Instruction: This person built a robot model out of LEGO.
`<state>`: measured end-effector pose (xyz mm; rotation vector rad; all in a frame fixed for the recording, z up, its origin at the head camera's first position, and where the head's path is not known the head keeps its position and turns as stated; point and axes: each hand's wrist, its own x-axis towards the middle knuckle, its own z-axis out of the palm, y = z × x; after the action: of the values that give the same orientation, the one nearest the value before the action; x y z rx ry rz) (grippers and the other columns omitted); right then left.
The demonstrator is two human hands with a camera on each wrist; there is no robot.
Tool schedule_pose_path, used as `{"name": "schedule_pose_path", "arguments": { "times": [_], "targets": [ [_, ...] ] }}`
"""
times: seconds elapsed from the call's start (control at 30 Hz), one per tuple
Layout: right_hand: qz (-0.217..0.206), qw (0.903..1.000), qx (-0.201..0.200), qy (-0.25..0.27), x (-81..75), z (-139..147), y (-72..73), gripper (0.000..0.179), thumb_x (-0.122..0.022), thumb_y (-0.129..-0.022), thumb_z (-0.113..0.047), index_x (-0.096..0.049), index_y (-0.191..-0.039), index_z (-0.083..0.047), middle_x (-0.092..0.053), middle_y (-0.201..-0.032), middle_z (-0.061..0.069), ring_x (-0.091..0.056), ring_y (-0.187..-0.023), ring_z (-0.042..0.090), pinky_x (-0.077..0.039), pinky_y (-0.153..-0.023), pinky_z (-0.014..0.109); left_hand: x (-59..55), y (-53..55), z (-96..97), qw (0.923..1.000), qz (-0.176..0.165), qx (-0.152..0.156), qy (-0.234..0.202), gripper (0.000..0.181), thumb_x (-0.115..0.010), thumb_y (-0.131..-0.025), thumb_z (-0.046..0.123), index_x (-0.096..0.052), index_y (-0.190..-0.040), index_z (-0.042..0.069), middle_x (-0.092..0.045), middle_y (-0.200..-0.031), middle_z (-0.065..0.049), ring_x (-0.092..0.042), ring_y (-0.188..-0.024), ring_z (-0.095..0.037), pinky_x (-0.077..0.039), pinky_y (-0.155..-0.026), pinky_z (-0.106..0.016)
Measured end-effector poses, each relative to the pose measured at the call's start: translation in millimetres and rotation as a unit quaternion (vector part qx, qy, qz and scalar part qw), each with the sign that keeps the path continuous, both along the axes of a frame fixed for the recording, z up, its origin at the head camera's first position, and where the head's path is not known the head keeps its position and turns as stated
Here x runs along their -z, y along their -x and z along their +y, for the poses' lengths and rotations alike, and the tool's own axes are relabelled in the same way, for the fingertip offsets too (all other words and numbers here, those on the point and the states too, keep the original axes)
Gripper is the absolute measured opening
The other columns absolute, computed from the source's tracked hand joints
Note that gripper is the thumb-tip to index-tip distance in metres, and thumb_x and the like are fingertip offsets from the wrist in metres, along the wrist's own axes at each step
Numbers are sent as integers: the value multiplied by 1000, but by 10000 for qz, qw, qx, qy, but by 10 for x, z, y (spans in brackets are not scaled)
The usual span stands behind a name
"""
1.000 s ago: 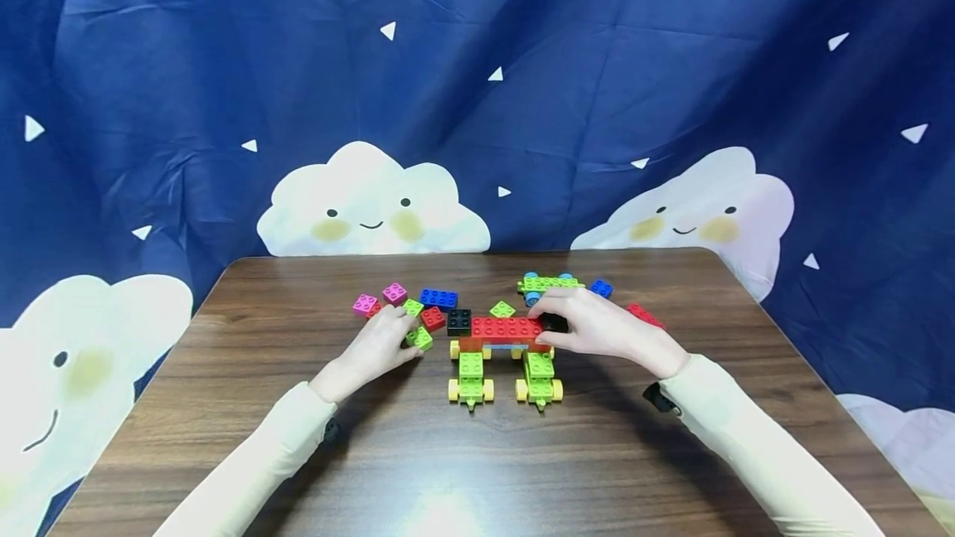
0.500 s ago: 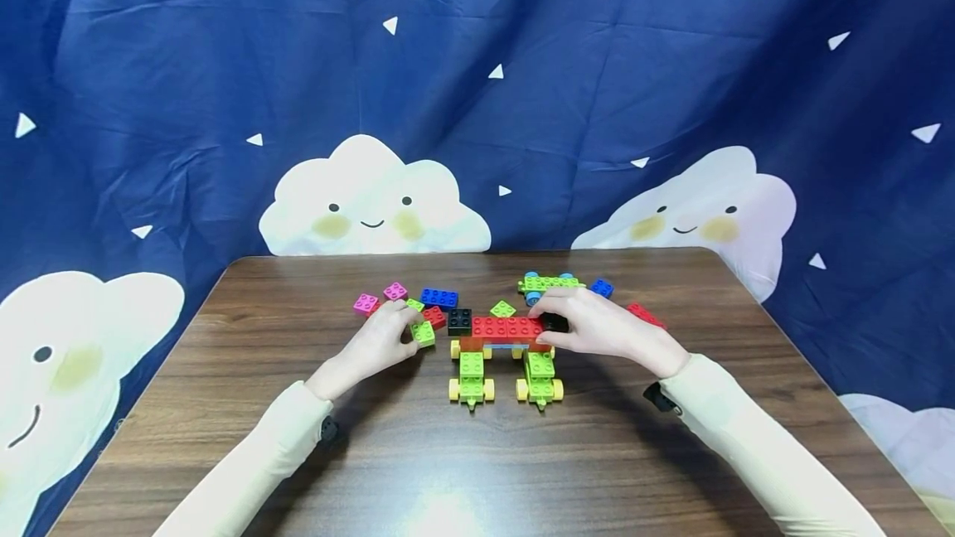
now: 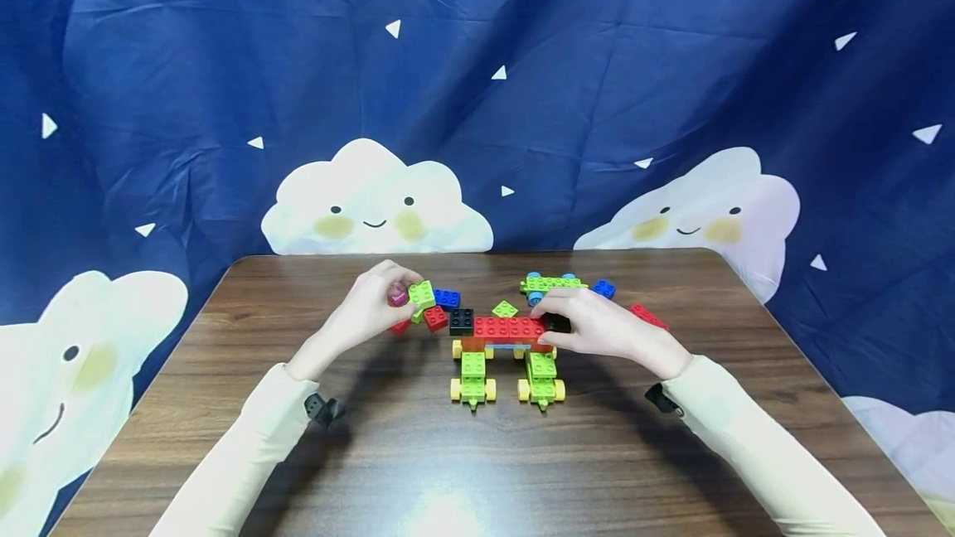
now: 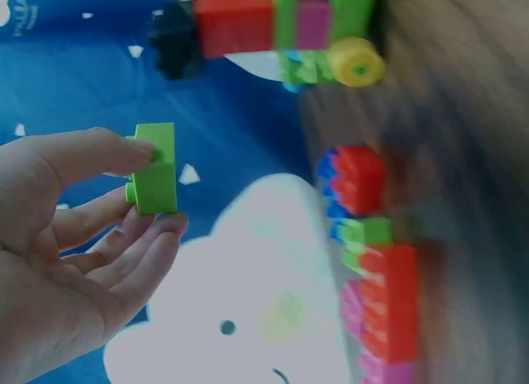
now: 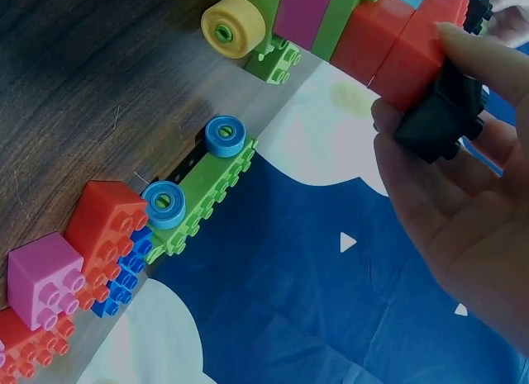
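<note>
Between thumb and fingers, my left hand (image 3: 363,305) pinches a lime green toy brick (image 4: 157,169), raised above the loose bricks at the table's back left. A brick model stands mid-table: a row of red bricks (image 3: 507,328) on green wheeled bases (image 3: 473,378) with yellow wheels, and a black brick (image 3: 461,322) at its left end. My right hand (image 3: 597,323) grips the model's right end, with the thumb by the red brick and fingers round another black brick (image 5: 442,116). That black brick is mostly hidden by the hand in the head view.
Behind the model sit a green wheeled base (image 3: 554,283) with blue wheels and a flat-lying green brick (image 3: 505,309). To the right lie a blue brick (image 3: 603,288) and a red brick (image 3: 647,316). Near my left hand are a red brick (image 3: 436,319) and a blue brick (image 3: 448,298).
My left hand has picked up the green brick from the pile and lifted it, turning its wrist. The right hand stays on the model, which has not moved.
</note>
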<state>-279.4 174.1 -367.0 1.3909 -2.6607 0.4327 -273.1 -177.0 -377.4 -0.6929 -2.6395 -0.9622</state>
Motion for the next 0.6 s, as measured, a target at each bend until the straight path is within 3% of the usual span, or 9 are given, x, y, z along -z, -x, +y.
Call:
{"name": "schedule_pose_path", "arguments": {
  "times": [0.23,0.6],
  "targets": [
    [-6,10000,2,-12,-14,-3,5,27,-78,-85,-25,-72,-108,-11,-71,-101,0,-65,-92,11,-57,-82,32,-230,-36,189,9988,-8,475,-108,34,-79,-82,10,-68,-114,4,-66,-109,-12,-68,-98,-28,-58,-87,-43],
    [-60,10000,-19,6,-17,-6,21,27,-78,-85,-25,-72,-107,-11,-71,-101,0,-64,-91,10,-57,-81,31,-298,-24,516,9933,-154,1137,-102,35,-80,-82,12,-69,-114,4,-65,-109,-10,-68,-99,-24,-57,-92,-38]
  ]
}}
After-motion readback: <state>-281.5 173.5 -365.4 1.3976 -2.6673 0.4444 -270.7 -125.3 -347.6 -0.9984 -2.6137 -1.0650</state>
